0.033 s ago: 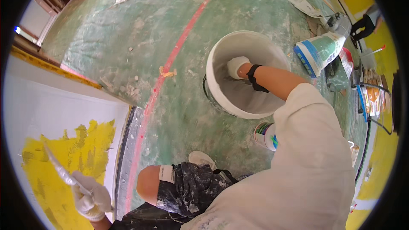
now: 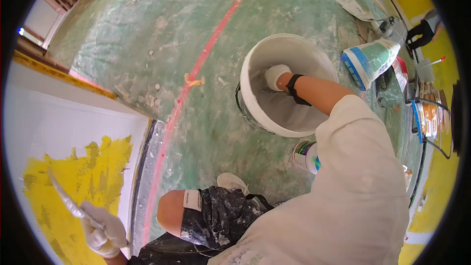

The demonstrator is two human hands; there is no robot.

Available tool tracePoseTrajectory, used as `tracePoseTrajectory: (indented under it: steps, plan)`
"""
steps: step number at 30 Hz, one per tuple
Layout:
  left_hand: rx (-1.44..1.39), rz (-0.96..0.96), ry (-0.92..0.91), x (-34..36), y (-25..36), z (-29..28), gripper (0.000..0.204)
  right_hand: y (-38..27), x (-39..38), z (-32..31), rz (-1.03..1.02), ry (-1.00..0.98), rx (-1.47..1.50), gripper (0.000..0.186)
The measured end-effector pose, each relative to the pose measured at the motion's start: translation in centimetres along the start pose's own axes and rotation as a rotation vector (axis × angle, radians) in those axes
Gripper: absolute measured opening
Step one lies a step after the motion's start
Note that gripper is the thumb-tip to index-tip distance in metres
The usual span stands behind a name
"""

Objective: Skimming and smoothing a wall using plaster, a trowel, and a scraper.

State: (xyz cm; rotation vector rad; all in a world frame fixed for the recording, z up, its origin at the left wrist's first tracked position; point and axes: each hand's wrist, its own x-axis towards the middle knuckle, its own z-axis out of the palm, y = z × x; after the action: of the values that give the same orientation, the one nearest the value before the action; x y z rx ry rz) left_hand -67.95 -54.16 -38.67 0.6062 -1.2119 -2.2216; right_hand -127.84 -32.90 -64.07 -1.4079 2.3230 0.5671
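My right hand, in a white glove, reaches down inside a large white bucket. Its fingers look curled. Whatever they hold is hidden behind the glove. Greyish-white paste shows in the bucket beneath the wrist, which wears a black band. At lower left my left hand, also gloved in white, is closed around a trowel. The trowel is seen nearly edge-on, its long thin silvery blade pointing up and left in front of a wall patch of streaky yellow.
A small labelled tub stands between the bucket and my sleeve. To the right lie a blue, white and green sack and stacked packages. Another person is at far right. Red tape crosses the dusty green floor covering.
My right hand sits slightly further right and remains in the bucket. The whole view has shifted a little. My left hand still holds the trowel, slightly lower in the picture.
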Motion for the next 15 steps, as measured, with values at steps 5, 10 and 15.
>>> tracePoseTrajectory:
  steps: [5,10,15]
  plan:
    - [0.023,0.087,0.104,-2.6,1.5,-0.6,0.041,0.6,2.1,2.6,-0.017,-0.178,-0.084,0.030]
    - [-0.061,0.080,-0.107,-1.9,-0.9,-2.4,0.025,26.7,-0.4,21.2,-0.372,-0.018,-0.281,0.033]
    - [0.027,0.003,0.016,-5.1,0.0,0.3,0.026,11.0,6.9,18.3,-0.222,-0.768,-0.073,0.038]
